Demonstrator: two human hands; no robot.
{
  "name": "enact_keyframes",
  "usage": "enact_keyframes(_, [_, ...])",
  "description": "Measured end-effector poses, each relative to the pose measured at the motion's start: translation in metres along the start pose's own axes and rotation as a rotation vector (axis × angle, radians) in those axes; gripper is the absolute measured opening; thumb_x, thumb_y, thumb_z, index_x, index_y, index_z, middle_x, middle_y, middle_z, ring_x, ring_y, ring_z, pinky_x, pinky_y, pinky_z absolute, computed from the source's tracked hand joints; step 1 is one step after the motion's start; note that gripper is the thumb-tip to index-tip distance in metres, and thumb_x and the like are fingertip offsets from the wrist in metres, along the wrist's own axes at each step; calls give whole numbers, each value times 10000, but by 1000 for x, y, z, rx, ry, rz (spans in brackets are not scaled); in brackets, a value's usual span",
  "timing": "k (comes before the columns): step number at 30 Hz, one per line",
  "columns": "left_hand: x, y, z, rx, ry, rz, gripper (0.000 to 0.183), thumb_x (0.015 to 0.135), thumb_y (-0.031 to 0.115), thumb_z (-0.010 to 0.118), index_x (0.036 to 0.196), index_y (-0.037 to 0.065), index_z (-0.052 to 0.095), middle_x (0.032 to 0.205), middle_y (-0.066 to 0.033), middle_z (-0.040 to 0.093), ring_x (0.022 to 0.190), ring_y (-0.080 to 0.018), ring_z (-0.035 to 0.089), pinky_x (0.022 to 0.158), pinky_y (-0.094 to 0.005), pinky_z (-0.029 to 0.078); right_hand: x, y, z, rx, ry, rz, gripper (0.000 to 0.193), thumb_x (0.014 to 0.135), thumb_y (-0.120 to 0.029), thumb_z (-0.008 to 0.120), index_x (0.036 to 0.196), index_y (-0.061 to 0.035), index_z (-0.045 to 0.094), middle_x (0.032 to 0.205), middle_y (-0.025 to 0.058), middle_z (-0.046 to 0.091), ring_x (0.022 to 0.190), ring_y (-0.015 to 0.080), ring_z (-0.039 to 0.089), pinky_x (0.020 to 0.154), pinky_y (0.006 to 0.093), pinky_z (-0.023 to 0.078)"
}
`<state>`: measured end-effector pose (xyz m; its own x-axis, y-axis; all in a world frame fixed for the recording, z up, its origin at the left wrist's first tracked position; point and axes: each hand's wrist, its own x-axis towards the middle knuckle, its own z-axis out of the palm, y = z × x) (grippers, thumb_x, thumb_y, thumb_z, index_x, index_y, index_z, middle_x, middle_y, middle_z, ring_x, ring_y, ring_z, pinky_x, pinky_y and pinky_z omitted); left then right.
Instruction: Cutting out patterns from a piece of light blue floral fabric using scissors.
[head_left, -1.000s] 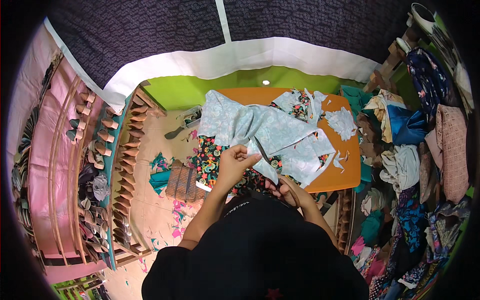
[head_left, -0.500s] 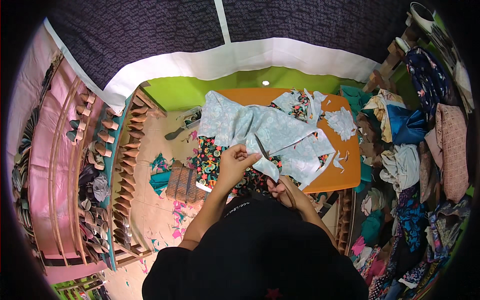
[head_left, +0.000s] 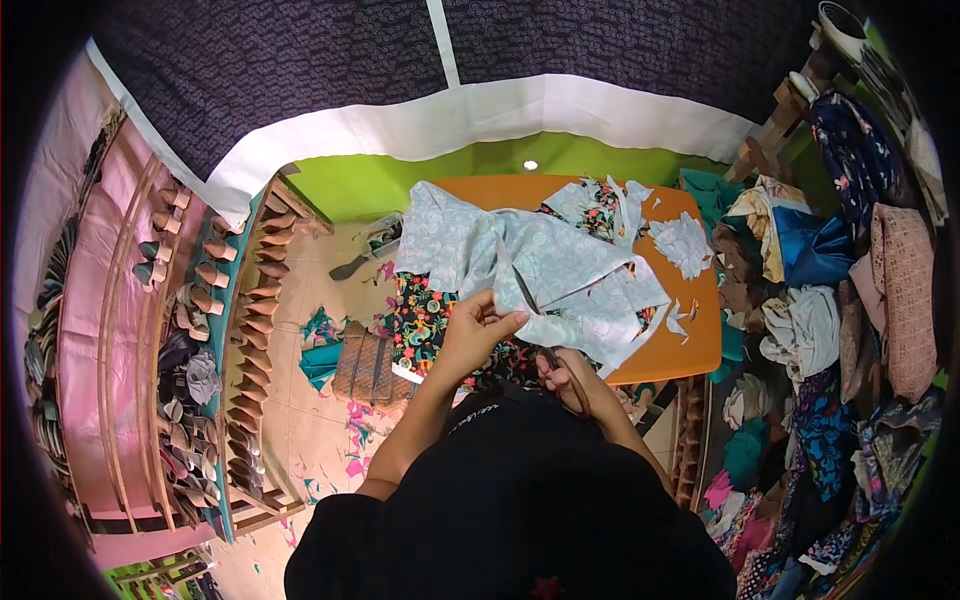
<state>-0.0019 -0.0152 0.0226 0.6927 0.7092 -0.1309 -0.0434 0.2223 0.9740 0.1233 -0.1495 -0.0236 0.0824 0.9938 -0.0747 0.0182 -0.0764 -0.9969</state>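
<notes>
A floral garment piece (head_left: pixel 575 262) lies spread on the orange table (head_left: pixel 697 350), its pale underside up. Dark printed fabric (head_left: pixel 418 318) shows under its left and near edges. My left hand (head_left: pixel 474 334) is closed on the pale cloth near its front edge, thumb against the fingers. In my right hand (head_left: pixel 566 376) is a pair of scissors (head_left: pixel 524 290), fingers wrapped around the handles. One dark blade points up and left over the cloth, beside my left fingertips. The lower part of the scissors is partly hidden by my right hand.
Pale fabric scraps (head_left: pixel 682 246) lie at the table's right end. Piles of folded cloth (head_left: pixel 800 330) rise on the right. Wooden racks with shoe lasts (head_left: pixel 256 340) stand left. A brown bag (head_left: pixel 366 366) and cuttings are on the floor. A dark curtain (head_left: pixel 330 90) hangs beyond.
The pale flap that hung between my hands has shifted up and left, and a loose strip now shows above my left hand. Both hands stay nearly in place.
</notes>
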Motion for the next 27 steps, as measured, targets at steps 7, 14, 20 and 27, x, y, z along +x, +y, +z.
enact_keyframes(7, [8,14,-9,27,6,75,113,755,52,618,766,19,510,676,-7,550,591,-44,495,527,-173,387,-4,0,-5,-188,48,105,217,829,-207,431,733,-14,449,513,6,377,404,94,352,368,243,267])
enact_keyframes(14, [8,11,-1,128,99,75,144,735,57,645,660,36,523,588,13,536,518,-27,465,471,-173,362,-3,-16,-6,215,-170,70,384,827,-430,427,806,-47,451,595,-23,389,497,49,371,415,180,288])
enact_keyframes(20, [6,7,-4,156,127,77,132,727,65,657,670,32,542,595,8,550,508,-21,465,465,-161,357,-4,-18,-2,332,-158,166,568,765,-618,421,831,-53,434,597,-31,355,503,48,342,431,177,285])
enact_keyframes(27, [7,2,-4,121,143,80,121,727,72,658,686,24,555,607,-2,563,522,-27,484,480,-161,371,2,-21,0,213,-130,203,728,661,-757,371,773,-39,428,631,-4,406,505,78,364,442,202,308])
